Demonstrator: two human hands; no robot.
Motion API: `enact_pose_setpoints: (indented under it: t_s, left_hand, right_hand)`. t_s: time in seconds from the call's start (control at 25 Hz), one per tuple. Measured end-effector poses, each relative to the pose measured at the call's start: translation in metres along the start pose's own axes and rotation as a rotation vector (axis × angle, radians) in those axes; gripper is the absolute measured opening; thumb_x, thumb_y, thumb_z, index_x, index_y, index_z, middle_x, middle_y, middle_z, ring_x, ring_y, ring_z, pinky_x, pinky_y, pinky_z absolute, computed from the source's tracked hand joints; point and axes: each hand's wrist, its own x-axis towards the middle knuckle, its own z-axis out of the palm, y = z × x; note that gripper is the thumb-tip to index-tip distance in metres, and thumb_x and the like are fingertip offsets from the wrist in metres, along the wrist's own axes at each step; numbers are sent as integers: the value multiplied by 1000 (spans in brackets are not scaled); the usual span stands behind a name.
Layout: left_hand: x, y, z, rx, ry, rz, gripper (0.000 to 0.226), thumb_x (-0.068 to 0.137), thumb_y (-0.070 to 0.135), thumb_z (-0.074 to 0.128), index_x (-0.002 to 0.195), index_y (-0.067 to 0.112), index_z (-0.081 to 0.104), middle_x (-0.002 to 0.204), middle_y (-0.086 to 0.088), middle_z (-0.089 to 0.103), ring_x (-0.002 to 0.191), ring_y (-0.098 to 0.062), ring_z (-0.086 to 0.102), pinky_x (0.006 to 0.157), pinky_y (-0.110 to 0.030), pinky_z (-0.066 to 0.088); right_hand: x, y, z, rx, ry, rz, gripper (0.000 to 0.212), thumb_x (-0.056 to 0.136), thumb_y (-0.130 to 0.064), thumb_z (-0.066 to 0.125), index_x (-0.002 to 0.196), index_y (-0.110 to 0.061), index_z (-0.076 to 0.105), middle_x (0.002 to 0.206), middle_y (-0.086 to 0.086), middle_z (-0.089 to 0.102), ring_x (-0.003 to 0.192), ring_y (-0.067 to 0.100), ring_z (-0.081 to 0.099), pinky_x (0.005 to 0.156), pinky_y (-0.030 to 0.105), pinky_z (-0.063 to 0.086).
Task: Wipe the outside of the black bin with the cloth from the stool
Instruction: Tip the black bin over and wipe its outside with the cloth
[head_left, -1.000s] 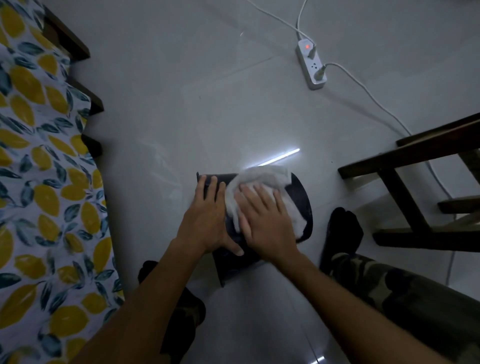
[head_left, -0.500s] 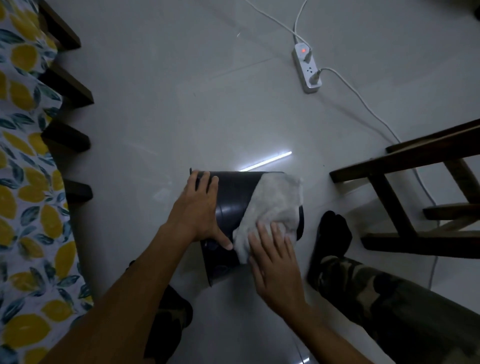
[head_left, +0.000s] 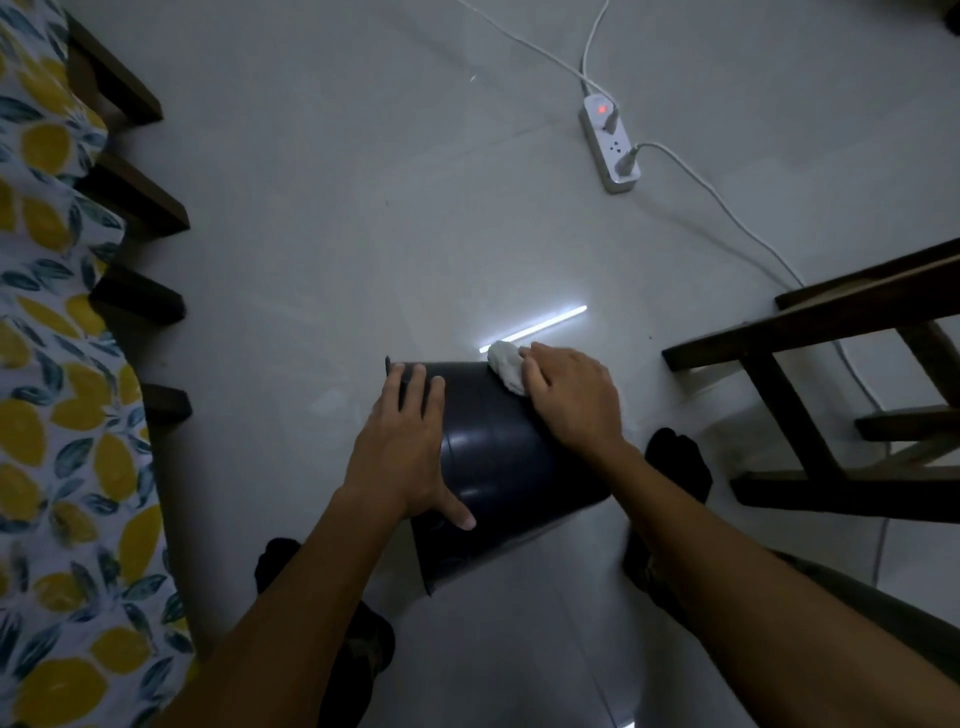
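The black bin (head_left: 498, 457) lies on its side on the pale tiled floor between my feet. My left hand (head_left: 408, 447) rests flat on its left flank with the thumb spread across the wall, holding it steady. My right hand (head_left: 571, 400) presses the white cloth (head_left: 506, 366) against the bin's far upper right edge. Most of the cloth is bunched under my palm, and only a crumpled end shows past my fingers.
A dark wooden stool (head_left: 841, 395) stands close on the right. A white power strip (head_left: 610, 148) with plugged cables lies on the floor beyond. A bed with a lemon-print sheet (head_left: 57, 415) and wooden slat ends runs along the left. My socked feet flank the bin.
My right hand has carried the cloth from the bin's near side up to its far right edge, bunching it. The left hand stays on the bin, which has turned slightly.
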Motion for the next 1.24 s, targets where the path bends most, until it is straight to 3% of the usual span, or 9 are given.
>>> enact_pose_setpoints:
  t_s: [0.12,0.24,0.32,0.44,0.52,0.64,0.84,1.08,1.24]
  left_hand:
    - [0,4,4,7,7,10,167,37,86,77,160,11,-8,168,-12,-16,152,-34,-21,123,-47,11]
    - [1,4,3,-11,18,26,167,38,84,79,160,10,-8,167,-13,-16,152,-34,-21,122,-47,18]
    - [-3,4,5,-6,25,33,167,39,87,76,159,9,-9,167,-14,-14,152,-34,-21,122,-46,20]
    - [-4,5,9,28,23,46,169,37,93,69,159,6,-8,167,-17,-13,151,-37,-22,125,-48,13]
    - [-2,6,5,41,10,51,169,38,91,72,159,7,-9,167,-17,-15,150,-38,-24,124,-48,11]
    - [-1,9,-2,17,6,25,166,41,84,79,159,10,-11,166,-15,-19,150,-36,-25,122,-45,17]
    - [-14,11,1,-32,11,55,162,44,84,78,159,11,-11,166,-14,-20,151,-35,-22,121,-46,25]
    - [-23,13,-4,18,190,35,142,60,67,84,161,10,1,166,-20,-15,153,-37,-13,117,-43,31]
    - [-19,8,-1,76,427,10,116,62,31,96,154,2,33,164,-27,14,151,-43,18,111,-47,39]
  right_hand:
    - [-66,4,13,97,147,79,46,104,-37,41,145,-26,60,153,-3,56,145,22,46,121,46,32]
    - [-149,-33,44,90,196,145,54,103,-34,41,156,-21,44,165,1,40,156,28,28,124,53,28]
    - [-186,-52,57,45,157,-48,56,101,-31,49,156,-23,41,167,0,34,157,29,25,121,58,30]
    - [-144,-26,47,-84,164,-367,54,97,-39,56,150,-26,53,164,1,41,153,30,35,117,66,29]
    - [-100,-8,33,-77,174,-257,52,98,-45,51,148,-31,55,164,4,42,152,30,37,119,66,25]
    - [-64,-4,23,49,206,154,49,100,-48,40,142,-32,59,159,11,45,146,35,42,117,58,33]
    - [-41,8,-7,404,115,669,50,103,-45,30,141,-24,54,137,18,60,119,40,58,99,47,47]
    - [-33,6,-21,470,257,532,36,111,-34,34,135,-17,56,117,17,70,108,38,65,94,46,53]
    - [-30,2,-24,448,192,466,32,111,-31,37,136,-18,54,117,15,70,107,35,66,91,43,52]
